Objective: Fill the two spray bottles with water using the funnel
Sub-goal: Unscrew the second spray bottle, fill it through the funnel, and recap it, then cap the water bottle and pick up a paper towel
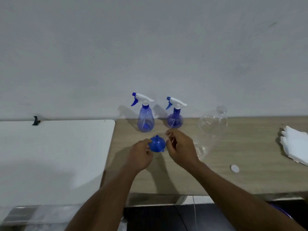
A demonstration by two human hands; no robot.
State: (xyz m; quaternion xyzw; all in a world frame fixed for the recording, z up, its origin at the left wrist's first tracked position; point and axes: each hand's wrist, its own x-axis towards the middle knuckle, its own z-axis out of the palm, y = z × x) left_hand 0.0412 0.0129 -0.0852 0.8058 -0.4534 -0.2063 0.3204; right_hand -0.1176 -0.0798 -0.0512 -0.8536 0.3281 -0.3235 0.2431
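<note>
Two blue spray bottles stand near the wall on the wooden table, the left one (146, 120) taller, the right one (175, 120) rounder, both with white trigger heads screwed on. In front of them a blue funnel (157, 144) sits spout up. My left hand (140, 155) holds its left rim with curled fingers. On the funnel's right side, my right hand (180, 146) pinches what looks like a thin clear wrapper. A large clear plastic bottle (210, 129) stands uncapped to the right, partly behind my right hand.
A white bottle cap (234, 168) lies on the wooden table (241, 179) at the right front. A folded white cloth (295, 145) sits at the far right edge. A white table (55, 157) adjoins on the left, with a black clip (35, 121) at its back edge.
</note>
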